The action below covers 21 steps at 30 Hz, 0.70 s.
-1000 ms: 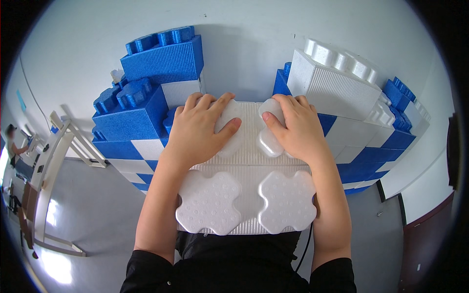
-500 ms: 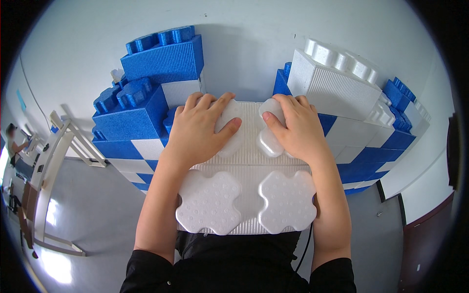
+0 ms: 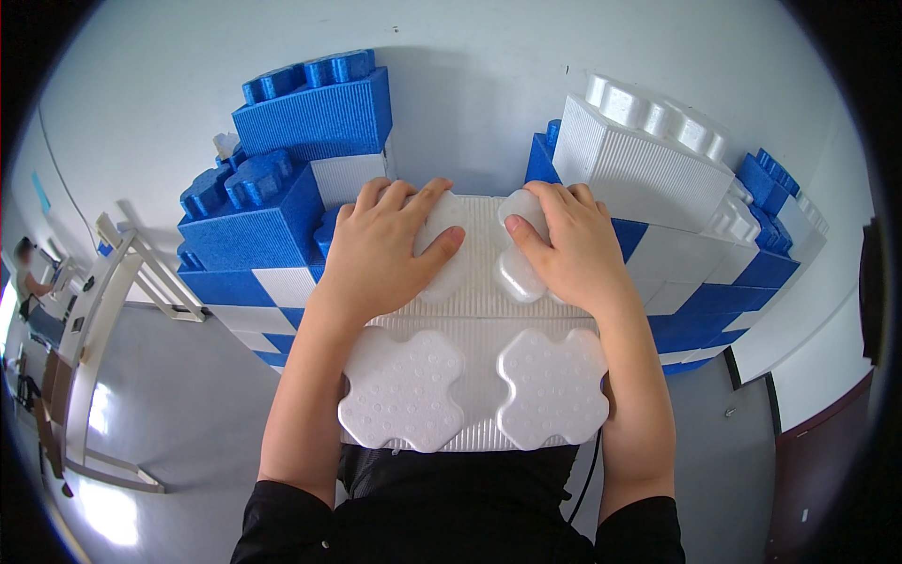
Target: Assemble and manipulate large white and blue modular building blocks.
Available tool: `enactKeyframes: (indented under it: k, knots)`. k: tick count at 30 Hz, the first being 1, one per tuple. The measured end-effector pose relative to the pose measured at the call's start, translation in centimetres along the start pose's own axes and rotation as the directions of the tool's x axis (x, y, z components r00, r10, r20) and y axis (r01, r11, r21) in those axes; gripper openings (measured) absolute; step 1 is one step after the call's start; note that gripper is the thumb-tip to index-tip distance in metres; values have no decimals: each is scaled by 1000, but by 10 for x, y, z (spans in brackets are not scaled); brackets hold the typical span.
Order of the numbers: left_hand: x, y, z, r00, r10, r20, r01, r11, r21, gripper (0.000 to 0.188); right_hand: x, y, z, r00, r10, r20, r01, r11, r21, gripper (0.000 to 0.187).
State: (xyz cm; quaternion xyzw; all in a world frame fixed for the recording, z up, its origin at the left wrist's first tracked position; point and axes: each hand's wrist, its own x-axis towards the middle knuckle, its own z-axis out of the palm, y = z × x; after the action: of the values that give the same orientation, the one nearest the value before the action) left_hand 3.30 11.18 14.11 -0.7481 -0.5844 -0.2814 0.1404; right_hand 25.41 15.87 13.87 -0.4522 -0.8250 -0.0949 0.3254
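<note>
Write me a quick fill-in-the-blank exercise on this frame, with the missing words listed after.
1. The left hand and right hand are on raised studs coloured ____.
2. Between the forearms, the near white block shows ____ raised studs.
3. The topmost block on the person's left is coloured ____.
4. The sleeves are coloured ____.

Missing words: white; two; blue; black.

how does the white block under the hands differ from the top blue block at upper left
Colour: the white block is plain white, the blue block solid blue.
Contact: the left hand and right hand rest on the white block's studs; no hand touches the blue block.
View: the blue block shows a broad side face, the white block mainly its top.
Shared: both have ribbed surfaces and rounded, lobed studs.
</note>
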Motion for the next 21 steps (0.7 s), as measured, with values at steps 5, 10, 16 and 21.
enactKeyframes:
  k: [5,10,16,21]
  knots:
    - [0,-1,1,1000,-3,2,3,1000,2,53,0,1,1,1000,-7,-5,7,1000,-1,49]
    - [0,-1,1,1000,1,-3,-1,1000,13,53,0,0,-1,1000,-10,-5,10,1000,-4,49]
    - [0,0,1,1000,-8,6,8,1000,10,54,0,0,0,1000,-9,-5,9,1000,-6,49]
    - [0,1,0,1000,-14,8,14,1000,7,54,0,-1,0,1000,1,-8,-1,1000,-8,49]
